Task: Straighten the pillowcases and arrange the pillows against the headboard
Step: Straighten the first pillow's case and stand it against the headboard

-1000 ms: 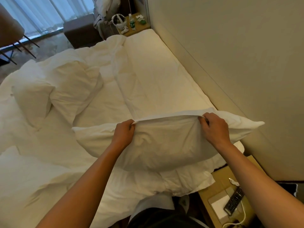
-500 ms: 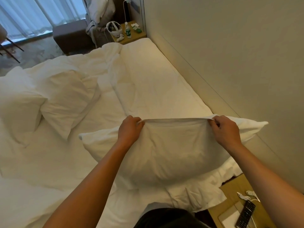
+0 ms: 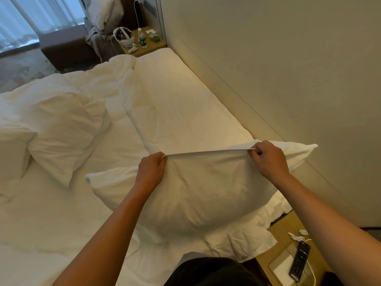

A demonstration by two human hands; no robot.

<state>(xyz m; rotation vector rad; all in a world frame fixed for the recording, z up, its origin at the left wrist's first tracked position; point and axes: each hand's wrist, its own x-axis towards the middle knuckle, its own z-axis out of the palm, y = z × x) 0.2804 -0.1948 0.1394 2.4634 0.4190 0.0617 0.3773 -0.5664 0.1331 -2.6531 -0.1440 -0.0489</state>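
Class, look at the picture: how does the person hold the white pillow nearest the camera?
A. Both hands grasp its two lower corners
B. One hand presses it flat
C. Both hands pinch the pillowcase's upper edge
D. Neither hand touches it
C: the left hand and right hand each keep a pinching grip on the taut upper edge of the white pillow.

Pillow [image 3: 198, 195], near centre: white woven cloth, matt, finely wrinkled; its upper hem looks smooth and flat. Second pillow [image 3: 61, 129], left: same white cloth, deeper creases. Bed sheet [image 3: 181, 112]: white cloth, matt, faintly rumpled. Headboard [image 3: 278, 65], right: beige, smooth, matt; material cannot be told. Near nightstand [image 3: 288, 230]: pale wood-look top, low sheen. Remote [image 3: 300, 261] on it: black plastic, slightly glossy. Bottle [image 3: 142, 39] on far nightstand: clear plastic, green label. Curtains [image 3: 31, 15], far left: sheer cloth.
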